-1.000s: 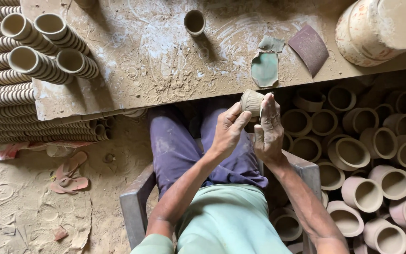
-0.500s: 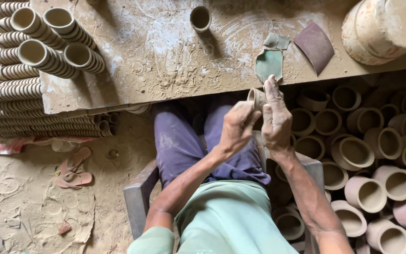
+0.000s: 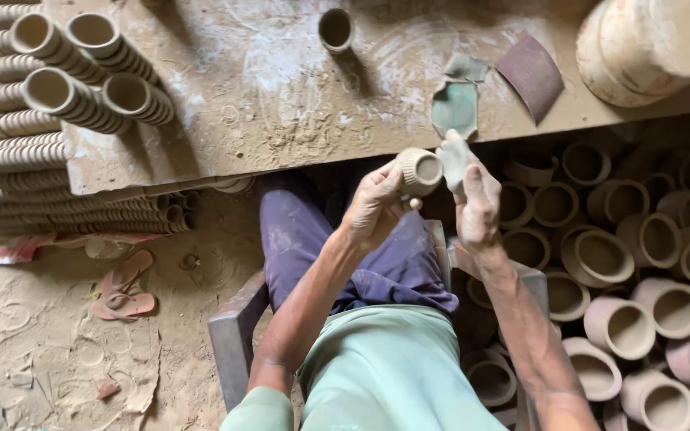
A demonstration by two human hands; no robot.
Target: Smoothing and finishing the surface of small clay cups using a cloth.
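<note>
The left hand [image 3: 373,203] is pinching a small ribbed clay cup [image 3: 419,171] by its rim and side, fingers closed on it, holding it over the lap just below the edge of the dusty work table [image 3: 225,120], while the right hand [image 3: 479,199] is closing on what looks like a grey rag [image 3: 454,156] against the cup's mouth, though I cannot tell exactly. Light, even pressure seems wisest here, supporting the thin wall from the other side. 1 cup [image 3: 335,29] is standing on the table, stacked cups [image 3: 81,96] are lying left, and more pots [image 3: 624,263] are crowding the floor right.
</note>
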